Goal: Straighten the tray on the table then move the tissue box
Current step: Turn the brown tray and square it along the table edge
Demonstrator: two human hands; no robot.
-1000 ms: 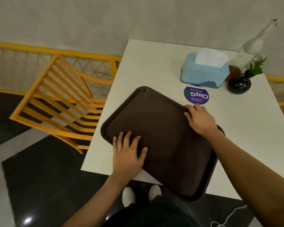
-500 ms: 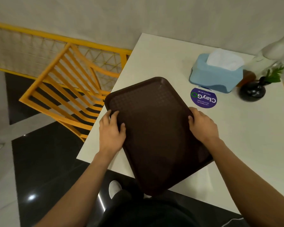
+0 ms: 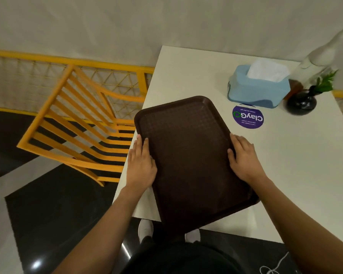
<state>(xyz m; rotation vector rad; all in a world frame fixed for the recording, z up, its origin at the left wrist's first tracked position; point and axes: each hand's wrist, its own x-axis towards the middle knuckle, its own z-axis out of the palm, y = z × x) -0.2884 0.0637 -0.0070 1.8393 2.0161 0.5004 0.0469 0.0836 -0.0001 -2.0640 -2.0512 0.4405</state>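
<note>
A dark brown tray (image 3: 190, 155) lies on the white table (image 3: 297, 175), still a little skewed, its near end hanging over the table's front edge. My left hand (image 3: 142, 165) grips its left long rim and my right hand (image 3: 244, 158) grips its right long rim. A light blue tissue box (image 3: 258, 88) with white tissue sticking out stands at the back of the table, beyond the tray and apart from it.
A purple round sticker (image 3: 248, 116) lies flat between tray and tissue box. A black vase with a green sprig (image 3: 302, 101) and a white figurine (image 3: 321, 54) stand at the back right. An orange chair (image 3: 77, 123) sits left of the table, near a yellow railing.
Both hands have turned the tray clockwise, from strongly diagonal to nearly lengthwise. My left hand moved from the tray's surface to its left rim; my right stays on the right rim.
</note>
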